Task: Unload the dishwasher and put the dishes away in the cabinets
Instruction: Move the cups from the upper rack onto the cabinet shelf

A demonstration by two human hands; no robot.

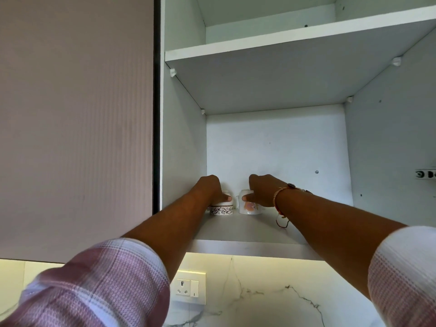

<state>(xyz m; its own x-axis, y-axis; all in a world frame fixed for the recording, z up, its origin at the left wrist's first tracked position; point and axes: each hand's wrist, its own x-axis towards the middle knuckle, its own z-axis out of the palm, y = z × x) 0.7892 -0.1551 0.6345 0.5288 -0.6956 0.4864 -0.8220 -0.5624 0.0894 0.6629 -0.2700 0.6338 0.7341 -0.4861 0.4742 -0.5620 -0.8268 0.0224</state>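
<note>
Two white cups stand side by side at the back left of the lower cabinet shelf (247,230). My left hand (211,188) grips the left cup (221,208), which has a dark patterned band around its base. My right hand (262,192) grips the right cup (250,206), which bears a pink flower print. Both hands come over the tops of the cups with thumbs on the near sides. Both cups rest upright on the shelf.
The upper shelf (283,41) of the open white cabinet holds nothing visible. A closed pinkish cabinet door (75,126) fills the left. A hinge plate (424,173) sits on the right wall. Below are a marble backsplash and a wall socket (187,287).
</note>
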